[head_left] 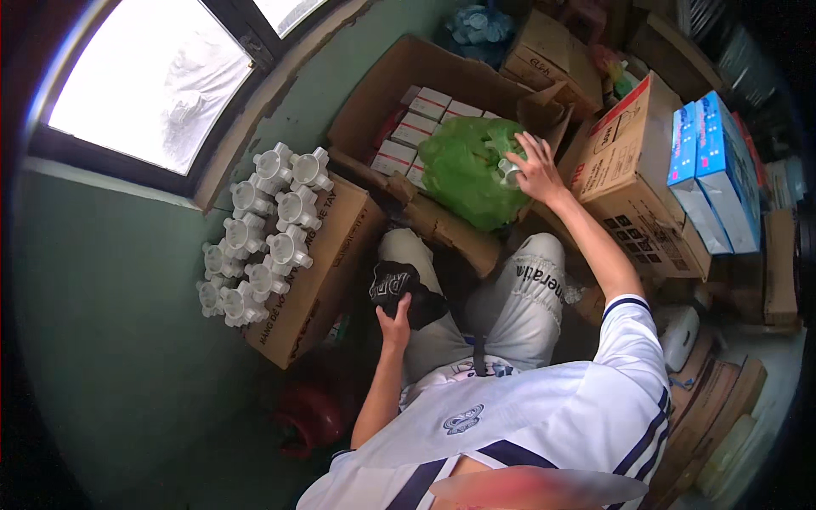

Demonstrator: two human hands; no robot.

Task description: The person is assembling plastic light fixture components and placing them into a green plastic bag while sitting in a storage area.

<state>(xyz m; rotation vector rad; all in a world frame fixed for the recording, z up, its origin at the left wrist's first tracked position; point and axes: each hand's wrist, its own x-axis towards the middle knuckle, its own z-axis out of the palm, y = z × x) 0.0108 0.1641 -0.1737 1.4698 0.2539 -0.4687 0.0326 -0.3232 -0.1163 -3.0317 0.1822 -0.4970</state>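
Gripping a dark, soft-looking item (393, 283) with white marking, the left hand (394, 325) is over the person's left thigh, to the left of the green plastic bag (463, 174) and nearer the body. Its thumb shows; its other fingers are mostly hidden. The right hand (539, 172) is at the right side of the green bag, fingers spread over it, beside a translucent plastic piece (508, 172); whether it grasps that piece or only touches it, I cannot tell. The green bag itself lies crumpled on an open carton (365, 106). Small white boxes (414, 129) fill that carton just left of the bag and beyond it. Further left of the bag, translucent cup-shaped pieces (290, 247) stand in rows on a closed brown carton (327, 285). To the bag's right is a large carton (616, 161), with two blue boxes (718, 174) at its far right side. A blue plastic bag (478, 32) lies beyond the green one, and a red rounded object (316, 415) sits nearer the body, to its left.
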